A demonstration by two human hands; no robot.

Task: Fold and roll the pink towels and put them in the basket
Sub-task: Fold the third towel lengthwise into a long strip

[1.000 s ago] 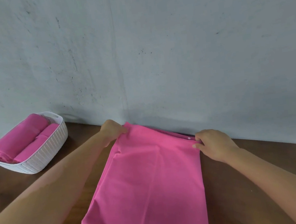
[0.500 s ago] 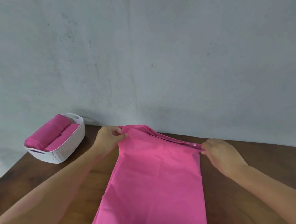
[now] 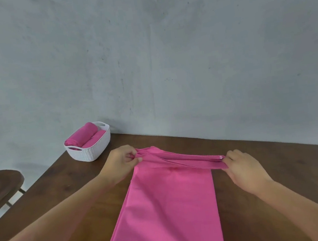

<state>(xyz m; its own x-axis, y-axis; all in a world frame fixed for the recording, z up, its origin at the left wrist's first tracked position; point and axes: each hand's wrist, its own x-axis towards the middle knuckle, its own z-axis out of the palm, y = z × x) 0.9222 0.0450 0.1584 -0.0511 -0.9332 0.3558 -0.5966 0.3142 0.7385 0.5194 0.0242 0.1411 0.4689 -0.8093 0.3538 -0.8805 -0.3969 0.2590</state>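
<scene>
The pink towel [image 3: 171,203] lies lengthwise across the wooden surface [image 3: 281,165] at frame centre. It looks thin, limp and light. Left hand [image 3: 119,162] and right hand [image 3: 243,168] each pinch a far corner, the sensible hold for rolling evenly.

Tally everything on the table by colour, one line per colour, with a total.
Pink: 3, the towel being rolled at its far end, pinched by the left hand and right hand, plus the upper rolled towel and lower rolled towel in the basket.
White: 1, the basket.
Total: 4.
</scene>
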